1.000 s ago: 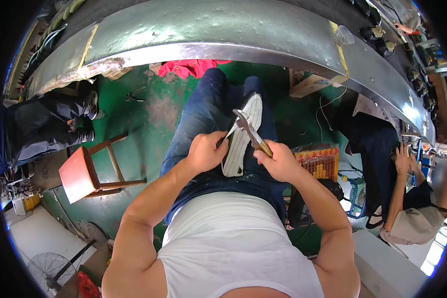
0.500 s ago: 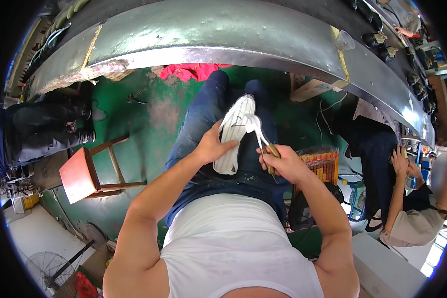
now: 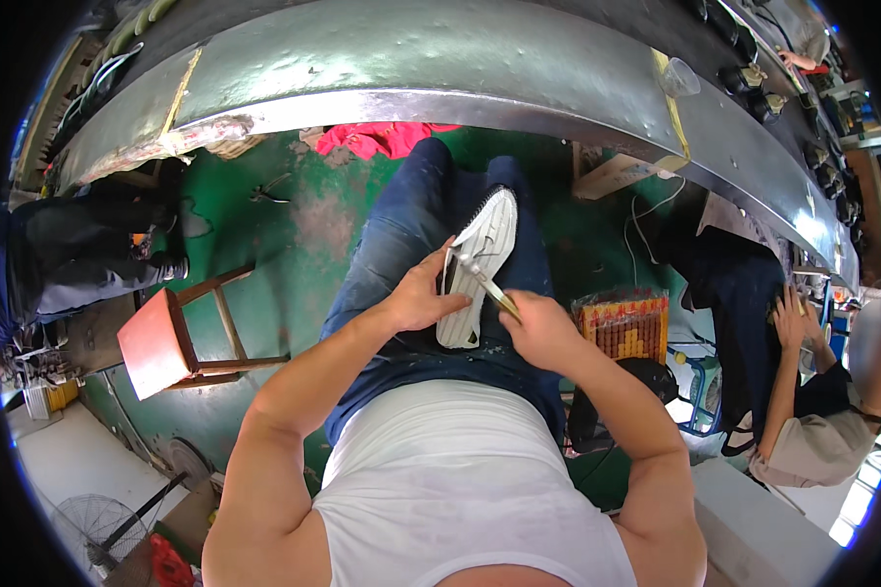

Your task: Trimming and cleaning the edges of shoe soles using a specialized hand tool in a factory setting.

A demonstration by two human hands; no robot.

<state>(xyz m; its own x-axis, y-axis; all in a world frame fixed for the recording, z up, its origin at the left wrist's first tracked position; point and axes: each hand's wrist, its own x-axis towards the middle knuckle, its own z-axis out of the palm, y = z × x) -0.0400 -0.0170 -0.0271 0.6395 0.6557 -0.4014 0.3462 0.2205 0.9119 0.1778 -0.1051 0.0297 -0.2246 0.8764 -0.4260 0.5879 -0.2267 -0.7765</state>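
Observation:
A white shoe bottom point(image 3: 491, 243), its underside facing up and its edge pleated at the toe, rests over my thighs. My left hand point(image 3: 423, 296) holds it from the left side, thumb across the underside and fingers along the edge. My right hand point(image 3: 541, 331) is closed around the brassy handles of a pair of pincers point(image 3: 489, 285). Their metal head lies over the left edge of the shoe, close to my left fingertips. Whether the jaws bite on the material is too small to tell.
Beyond my knees runs a long metal-covered bench point(image 3: 411, 59). A stool with a reddish seat point(image 3: 155, 344) stands left, above a fan point(image 3: 98, 528). At right are a packet of brown beads or blocks point(image 3: 622, 328) and a seated co-worker point(image 3: 803, 421). Another pair of pliers point(image 3: 269, 191) lies on the green floor.
My right hand has turned and brought the pincers from the right side of the shoe across to its left edge. The shoe has tilted, its toe swinging slightly right.

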